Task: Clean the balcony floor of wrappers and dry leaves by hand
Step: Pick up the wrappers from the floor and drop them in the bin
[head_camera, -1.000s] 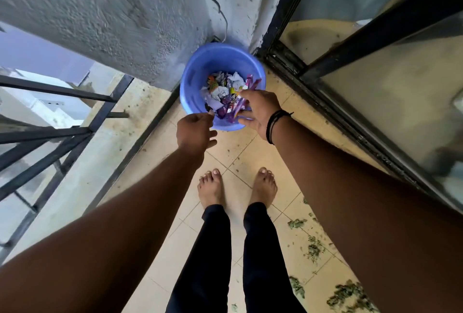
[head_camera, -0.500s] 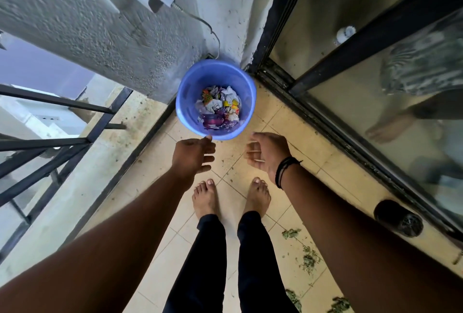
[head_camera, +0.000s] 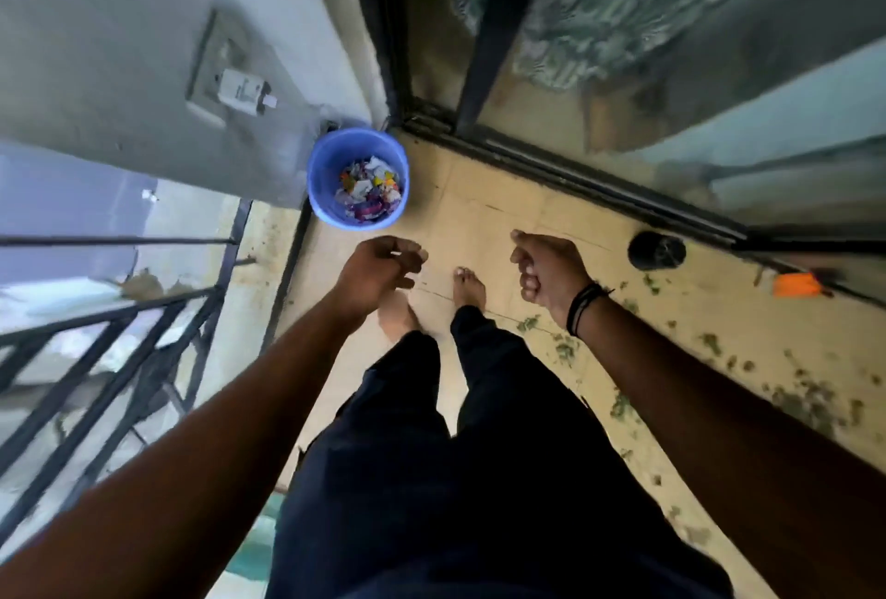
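Wrappers [head_camera: 367,193] in mixed colours fill the bottom of a blue bucket [head_camera: 320,176], which stands in the balcony corner where the grey wall [head_camera: 120,47] meets the black frame of the sliding door [head_camera: 484,23]. Any print on the wrappers is too small and blurred to read. A white adapter [head_camera: 242,89] sits in a wall socket above the bucket; it shows a faint mark that cannot be made out.

Both hands hang over the tiled floor [head_camera: 479,210], near the bucket but apart from it. The left hand [head_camera: 378,270] has its fingers loosely curled and holds nothing. The right hand [head_camera: 546,272] is curled into a loose fist, palm turned inward, with dark bands on its wrist; nothing shows in its grip.

Dry leaves [head_camera: 796,392] lie scattered along the floor on the right, beside the door track, with a few bits near the right foot. A dark round object [head_camera: 657,251] and an orange item [head_camera: 796,284] lie by the track. Black railing [head_camera: 120,344] runs along the left edge.
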Action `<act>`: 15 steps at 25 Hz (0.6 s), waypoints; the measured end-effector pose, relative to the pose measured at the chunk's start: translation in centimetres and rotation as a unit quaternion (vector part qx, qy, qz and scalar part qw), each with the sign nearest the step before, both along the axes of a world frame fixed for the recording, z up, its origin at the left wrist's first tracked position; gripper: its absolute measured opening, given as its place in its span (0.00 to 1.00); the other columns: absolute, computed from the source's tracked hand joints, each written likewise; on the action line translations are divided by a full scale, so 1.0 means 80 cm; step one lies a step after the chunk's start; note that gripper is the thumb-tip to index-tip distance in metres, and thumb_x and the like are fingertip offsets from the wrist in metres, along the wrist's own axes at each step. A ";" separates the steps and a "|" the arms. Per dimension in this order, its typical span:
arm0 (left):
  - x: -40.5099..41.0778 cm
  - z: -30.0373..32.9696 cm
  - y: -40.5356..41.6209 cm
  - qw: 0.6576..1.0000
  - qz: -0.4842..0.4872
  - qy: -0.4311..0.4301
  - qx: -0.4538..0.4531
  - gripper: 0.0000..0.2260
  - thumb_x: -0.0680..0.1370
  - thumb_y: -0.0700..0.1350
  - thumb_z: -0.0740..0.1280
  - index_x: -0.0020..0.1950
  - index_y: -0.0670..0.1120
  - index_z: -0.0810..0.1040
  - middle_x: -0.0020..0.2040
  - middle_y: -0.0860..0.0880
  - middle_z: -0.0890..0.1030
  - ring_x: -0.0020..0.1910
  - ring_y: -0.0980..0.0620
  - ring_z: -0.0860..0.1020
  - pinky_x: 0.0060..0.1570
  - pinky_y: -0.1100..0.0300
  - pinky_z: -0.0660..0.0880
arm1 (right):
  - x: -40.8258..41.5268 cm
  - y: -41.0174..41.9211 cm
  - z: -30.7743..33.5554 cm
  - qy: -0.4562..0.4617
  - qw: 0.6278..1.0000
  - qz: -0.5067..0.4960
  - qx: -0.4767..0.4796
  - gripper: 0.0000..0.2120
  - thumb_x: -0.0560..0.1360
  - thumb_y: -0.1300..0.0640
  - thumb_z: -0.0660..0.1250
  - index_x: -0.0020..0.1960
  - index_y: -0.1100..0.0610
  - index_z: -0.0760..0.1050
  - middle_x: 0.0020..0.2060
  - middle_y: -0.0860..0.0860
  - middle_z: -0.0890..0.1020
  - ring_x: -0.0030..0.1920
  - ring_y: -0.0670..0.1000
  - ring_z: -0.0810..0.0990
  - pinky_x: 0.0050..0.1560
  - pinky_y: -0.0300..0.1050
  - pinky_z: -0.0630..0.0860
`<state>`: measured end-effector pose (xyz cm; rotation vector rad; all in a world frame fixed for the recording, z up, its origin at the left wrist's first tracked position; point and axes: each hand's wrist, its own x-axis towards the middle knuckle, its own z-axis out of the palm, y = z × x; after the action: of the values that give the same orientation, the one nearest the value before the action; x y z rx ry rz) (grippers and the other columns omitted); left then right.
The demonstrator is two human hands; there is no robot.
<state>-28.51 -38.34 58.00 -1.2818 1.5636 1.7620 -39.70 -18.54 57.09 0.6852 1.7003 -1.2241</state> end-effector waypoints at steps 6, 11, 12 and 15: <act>-0.019 0.106 0.080 0.993 -0.119 0.019 0.007 0.06 0.79 0.39 0.66 0.48 0.47 0.82 0.44 0.46 0.84 0.39 0.49 0.80 0.38 0.58 0.72 | 0.037 0.123 0.136 0.052 0.980 -0.188 -0.046 0.10 0.81 0.56 0.68 0.45 0.62 0.79 0.27 0.52 0.75 0.25 0.51 0.69 0.32 0.44 0.63; -0.060 0.137 0.157 0.949 -0.312 0.046 0.009 0.06 0.80 0.41 0.68 0.46 0.51 0.82 0.44 0.49 0.84 0.38 0.51 0.80 0.39 0.59 0.71 | 0.069 0.218 0.171 0.083 0.931 -0.353 -0.049 0.04 0.80 0.59 0.68 0.52 0.60 0.79 0.33 0.55 0.78 0.31 0.54 0.71 0.34 0.46 0.66; -0.072 0.146 0.172 0.937 -0.344 0.058 0.008 0.06 0.80 0.42 0.68 0.46 0.51 0.82 0.44 0.49 0.84 0.38 0.51 0.79 0.39 0.59 0.70 | 0.076 0.233 0.173 0.087 0.920 -0.378 -0.050 0.05 0.79 0.60 0.68 0.54 0.59 0.80 0.34 0.55 0.78 0.32 0.55 0.72 0.34 0.46 0.67; -0.108 0.166 0.217 0.916 -0.391 0.094 0.014 0.06 0.81 0.41 0.67 0.47 0.50 0.82 0.43 0.48 0.83 0.40 0.49 0.78 0.39 0.58 0.69 | 0.090 0.272 0.182 0.094 0.896 -0.431 -0.047 0.04 0.78 0.60 0.68 0.50 0.59 0.81 0.34 0.54 0.78 0.30 0.54 0.73 0.32 0.44 0.70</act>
<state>-37.16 -20.97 71.31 -0.3550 1.7969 1.3796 -32.54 3.25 71.65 1.3793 1.4931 -2.0135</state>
